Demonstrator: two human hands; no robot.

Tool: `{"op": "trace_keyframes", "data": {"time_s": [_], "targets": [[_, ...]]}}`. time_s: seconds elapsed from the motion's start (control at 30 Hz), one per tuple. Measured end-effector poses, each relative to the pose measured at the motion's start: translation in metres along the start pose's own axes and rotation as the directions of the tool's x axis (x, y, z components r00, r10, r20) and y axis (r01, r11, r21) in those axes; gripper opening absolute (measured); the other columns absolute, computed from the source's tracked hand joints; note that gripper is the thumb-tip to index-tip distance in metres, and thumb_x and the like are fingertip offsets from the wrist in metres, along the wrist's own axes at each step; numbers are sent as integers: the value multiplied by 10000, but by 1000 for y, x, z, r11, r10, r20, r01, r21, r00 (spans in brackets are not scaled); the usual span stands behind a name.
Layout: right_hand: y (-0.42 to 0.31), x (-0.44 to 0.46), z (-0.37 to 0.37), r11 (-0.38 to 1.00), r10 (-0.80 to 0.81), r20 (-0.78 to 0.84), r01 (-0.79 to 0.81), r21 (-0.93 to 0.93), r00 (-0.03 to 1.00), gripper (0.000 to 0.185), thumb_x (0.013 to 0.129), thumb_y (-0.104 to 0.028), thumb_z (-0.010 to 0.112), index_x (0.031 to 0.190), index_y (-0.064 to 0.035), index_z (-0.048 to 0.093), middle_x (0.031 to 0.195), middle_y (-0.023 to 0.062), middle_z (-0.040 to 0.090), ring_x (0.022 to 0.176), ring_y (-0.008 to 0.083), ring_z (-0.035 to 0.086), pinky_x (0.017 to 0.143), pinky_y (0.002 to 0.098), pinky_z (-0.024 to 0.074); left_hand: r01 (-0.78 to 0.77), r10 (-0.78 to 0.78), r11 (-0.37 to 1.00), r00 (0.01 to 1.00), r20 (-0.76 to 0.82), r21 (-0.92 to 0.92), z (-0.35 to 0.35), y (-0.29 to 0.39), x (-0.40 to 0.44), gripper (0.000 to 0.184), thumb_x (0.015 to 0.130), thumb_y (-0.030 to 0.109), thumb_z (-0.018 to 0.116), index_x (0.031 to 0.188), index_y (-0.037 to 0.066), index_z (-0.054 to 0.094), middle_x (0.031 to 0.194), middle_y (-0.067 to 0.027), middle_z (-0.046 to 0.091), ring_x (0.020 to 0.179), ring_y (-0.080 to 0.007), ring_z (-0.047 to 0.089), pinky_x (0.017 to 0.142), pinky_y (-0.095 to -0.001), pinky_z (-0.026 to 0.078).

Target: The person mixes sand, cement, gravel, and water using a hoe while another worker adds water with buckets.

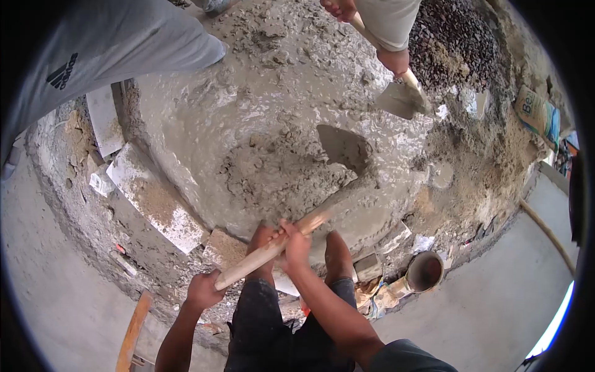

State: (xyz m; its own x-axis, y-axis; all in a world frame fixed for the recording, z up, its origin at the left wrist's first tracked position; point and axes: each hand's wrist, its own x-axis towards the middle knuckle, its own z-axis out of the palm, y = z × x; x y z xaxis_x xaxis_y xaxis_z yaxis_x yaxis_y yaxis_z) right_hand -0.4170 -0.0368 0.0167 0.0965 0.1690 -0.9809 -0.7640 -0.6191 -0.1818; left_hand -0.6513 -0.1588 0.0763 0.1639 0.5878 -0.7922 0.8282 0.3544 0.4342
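Note:
Both my hands grip the wooden handle of a shovel (263, 253), which runs up and to the right over my legs. My left hand (204, 289) is closed around the handle's end. Farther along, my right hand (296, 247) wraps the shaft. The shovel's blade (344, 149), coated in grey, rests in a pool of wet concrete mix (204, 118), beside a lumpy mound (273, 170) of thicker mix. At the upper right, another person's hand (394, 62) holds a second shovel (403, 101), its blade at the edge of the mix.
Dark gravel (455, 43) is heaped at the top right. Flat boards (158, 198) border the mix on the left. A bucket-like container (425, 271) lies near my right leg. Another person's leg (118, 49) reaches in at the upper left. A wooden plank (133, 332) stands at lower left.

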Motion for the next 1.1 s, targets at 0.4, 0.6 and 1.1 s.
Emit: {"op": "trace_keyframes", "data": {"time_s": [0.4,0.6,1.1], "targets": [[-3,177,30,816,7,50,23,-578,999,75,824,-23,536,766,22,552,648,101,522,488,221,505,434,382,453,319,-375,889,919,-123,-328,66,97,54,367,729,212,708,1014,5,607,865,-256,669,873,-430,652,792,-503,526],[84,82,-53,712,158,25,-96,-695,987,111,809,-44,607,729,2,545,575,89,485,435,212,487,391,385,425,474,-554,779,827,-97,-411,142,115,-87,370,700,200,701,997,-2,615,857,-276,658,867,-440,645,768,-510,517],[-227,-69,-84,908,-175,220,244,-340,960,144,869,-72,581,788,-92,464,603,10,445,517,136,454,491,295,458,-70,-505,610,733,-456,-789,96,187,-220,299,824,318,733,924,49,649,775,-126,677,678,-232,644,657,-358,508]]}}
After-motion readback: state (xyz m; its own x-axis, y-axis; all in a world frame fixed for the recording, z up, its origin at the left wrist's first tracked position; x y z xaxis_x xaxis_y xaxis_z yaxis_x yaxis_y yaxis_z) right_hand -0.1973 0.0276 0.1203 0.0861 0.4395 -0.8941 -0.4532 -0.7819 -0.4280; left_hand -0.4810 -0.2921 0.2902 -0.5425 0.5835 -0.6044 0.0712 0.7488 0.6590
